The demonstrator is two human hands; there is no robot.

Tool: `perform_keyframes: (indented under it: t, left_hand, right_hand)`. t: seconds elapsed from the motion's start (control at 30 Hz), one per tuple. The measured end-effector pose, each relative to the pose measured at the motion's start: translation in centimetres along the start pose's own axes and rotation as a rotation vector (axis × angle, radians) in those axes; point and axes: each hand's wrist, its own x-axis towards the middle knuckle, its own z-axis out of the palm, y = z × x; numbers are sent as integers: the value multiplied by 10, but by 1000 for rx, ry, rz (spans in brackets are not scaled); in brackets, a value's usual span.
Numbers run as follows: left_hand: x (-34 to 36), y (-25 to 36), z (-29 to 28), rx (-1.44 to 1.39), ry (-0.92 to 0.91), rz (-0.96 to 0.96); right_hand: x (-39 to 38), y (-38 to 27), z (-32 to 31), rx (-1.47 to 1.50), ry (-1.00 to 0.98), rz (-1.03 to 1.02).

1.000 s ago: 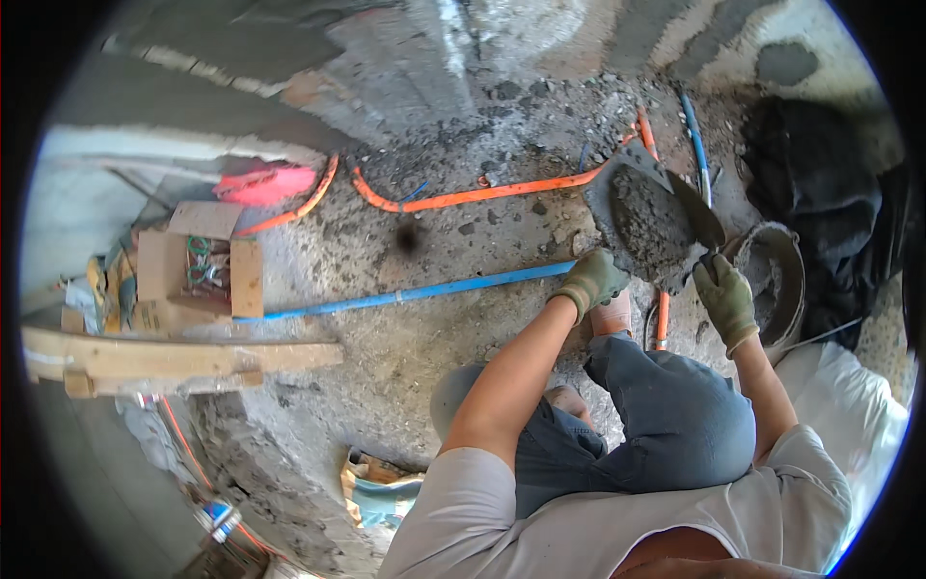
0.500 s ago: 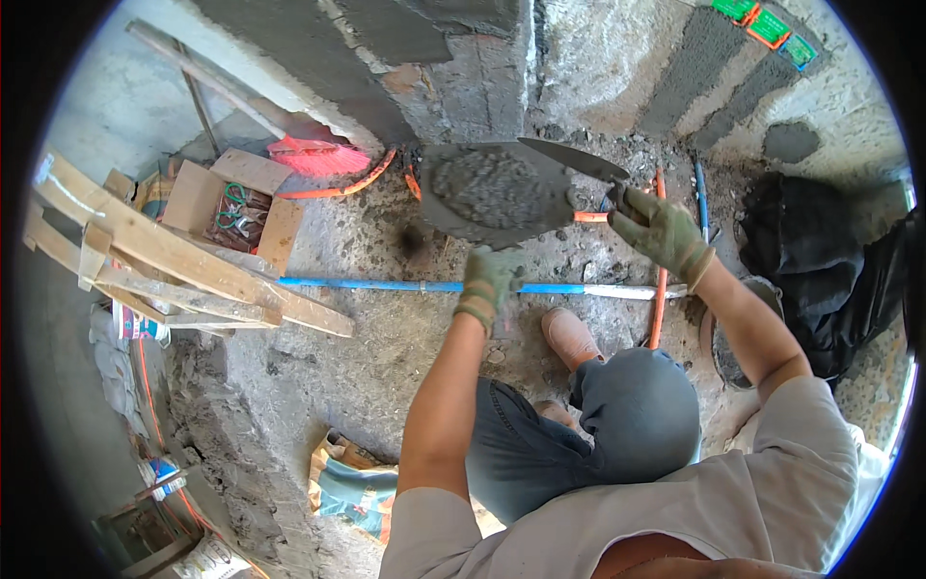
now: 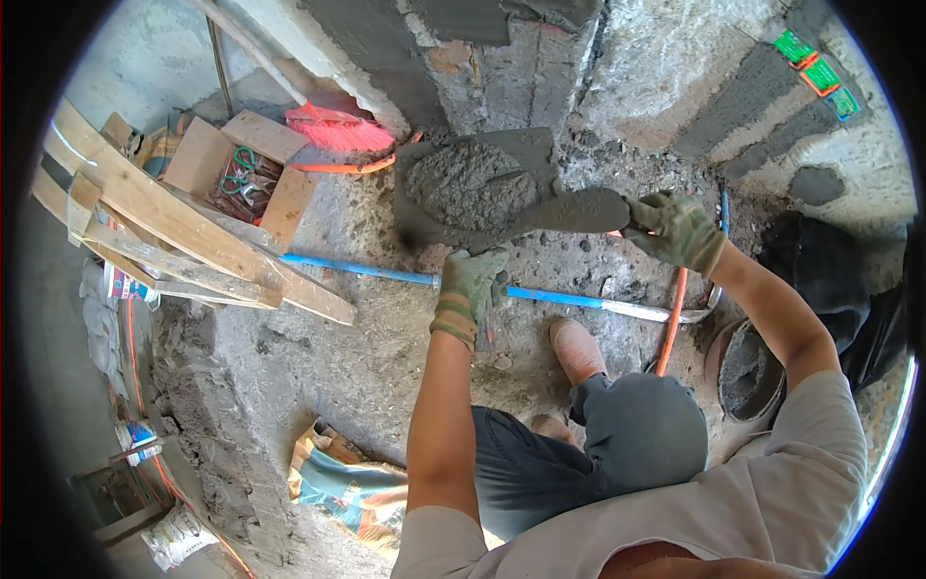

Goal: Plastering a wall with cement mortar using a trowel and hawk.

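Note:
A flat plasterer's hawk (image 3: 532, 147) carries a heap of wet grey mortar (image 3: 470, 183). My left hand (image 3: 473, 285), in a green work glove, is closed below the hawk's near edge; the grip itself is hidden. My right hand (image 3: 675, 230), gloved alike, is wrapped round the end of a trowel (image 3: 576, 211), its handle covered by the fingers. The trowel's long grey blade points left, and its tip reaches the near right side of the mortar.
Blue pipe (image 3: 376, 271) and orange pipe (image 3: 672, 323) cross the rough floor. A wooden frame (image 3: 183, 246), an open tool box (image 3: 282, 214) and a pink broom (image 3: 338, 130) stand left. Right are a mortar bucket (image 3: 750, 372) and black sheeting (image 3: 820, 275). A torn bag (image 3: 352, 487) lies near.
The trowel has come down from above the hawk's right edge to the near side of the mortar, its blade turned. The hawk appears slightly tilted and farther left; the whole view has shifted.

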Motion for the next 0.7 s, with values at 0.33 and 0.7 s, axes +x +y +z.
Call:
perform_keyframes:
  t: [0.33,0.7]
  left_hand:
    - [32,-35,8,169,-24,86]
    - [70,-32,7,273,34,42]
  right_hand:
    - [14,26,78,-99,73,87]
    - [90,35,60,-35,-169,373]
